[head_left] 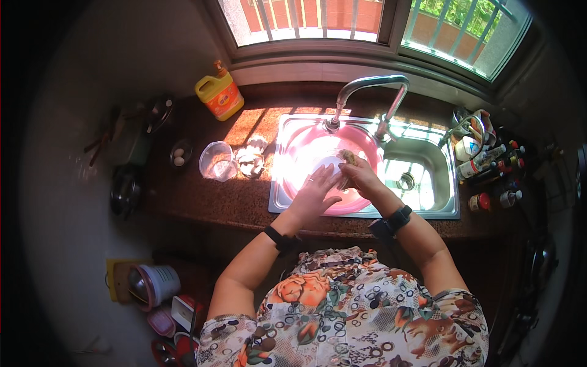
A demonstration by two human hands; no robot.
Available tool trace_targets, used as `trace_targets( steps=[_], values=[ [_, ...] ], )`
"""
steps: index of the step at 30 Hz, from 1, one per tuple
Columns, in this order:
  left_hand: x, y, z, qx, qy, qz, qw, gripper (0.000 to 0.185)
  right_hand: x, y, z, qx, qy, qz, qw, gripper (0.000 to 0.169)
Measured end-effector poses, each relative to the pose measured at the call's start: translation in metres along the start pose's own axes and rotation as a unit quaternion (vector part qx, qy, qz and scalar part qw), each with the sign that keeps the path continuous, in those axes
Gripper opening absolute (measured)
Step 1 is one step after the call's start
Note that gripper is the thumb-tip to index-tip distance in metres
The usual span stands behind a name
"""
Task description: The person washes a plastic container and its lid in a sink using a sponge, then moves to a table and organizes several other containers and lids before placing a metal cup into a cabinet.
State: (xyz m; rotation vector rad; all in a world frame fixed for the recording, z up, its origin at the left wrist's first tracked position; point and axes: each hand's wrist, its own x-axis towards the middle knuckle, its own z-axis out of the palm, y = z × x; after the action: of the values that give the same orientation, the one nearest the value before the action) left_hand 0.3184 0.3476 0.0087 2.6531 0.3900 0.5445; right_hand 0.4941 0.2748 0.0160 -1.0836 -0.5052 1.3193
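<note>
A pink plastic basin sits in the left bowl of a stainless steel double sink, strongly lit by sunlight. Over the basin, my right hand grips a rough brownish-green piece; whether it is a scrubber or food is not clear. Beside it, my left hand is spread with its palm down, its fingertips at a whitish round object that glare partly washes out. Whether the left fingers hold that object cannot be told. The chrome faucet arches behind the basin.
Left of the sink are a clear plastic tub, a pale heap, a small bowl with two eggs and a yellow detergent jug. Bottles and jars stand at the right. The small sink bowl adjoins the basin.
</note>
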Motion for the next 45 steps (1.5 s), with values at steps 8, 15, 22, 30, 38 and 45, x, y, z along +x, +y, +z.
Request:
trace_targets(
  steps=[8, 15, 22, 30, 38, 45],
  values=[
    [0.004, -0.024, 0.007, -0.613, 0.119, -0.302, 0.721, 0.054, -0.005, 0.005, -0.035, 0.023, -0.038, 0.032, 0.998, 0.023],
    [0.01, -0.016, -0.005, -0.737, 0.077, -0.314, 0.594, 0.045, -0.026, -0.023, 0.011, -0.557, 0.075, -0.333, 0.757, 0.032],
    [0.011, -0.007, -0.001, -0.488, -0.001, -0.234, 0.841, 0.055, -0.004, 0.007, 0.031, -0.584, 0.07, -0.348, 0.73, 0.026],
    [0.006, -0.008, -0.017, -0.662, 0.125, -0.369, 0.64, 0.049, -0.015, 0.024, 0.007, -0.656, 0.034, -0.265, 0.706, 0.009],
    [-0.014, -0.017, 0.017, -0.564, 0.071, -0.303, 0.765, 0.044, 0.016, 0.021, 0.037, -0.591, 0.037, -0.266, 0.761, 0.012],
    [-0.015, -0.072, 0.058, -0.517, 0.039, -0.475, 0.711, 0.049, 0.052, 0.056, -0.068, -0.481, 0.12, -0.119, 0.86, 0.02]
  ],
)
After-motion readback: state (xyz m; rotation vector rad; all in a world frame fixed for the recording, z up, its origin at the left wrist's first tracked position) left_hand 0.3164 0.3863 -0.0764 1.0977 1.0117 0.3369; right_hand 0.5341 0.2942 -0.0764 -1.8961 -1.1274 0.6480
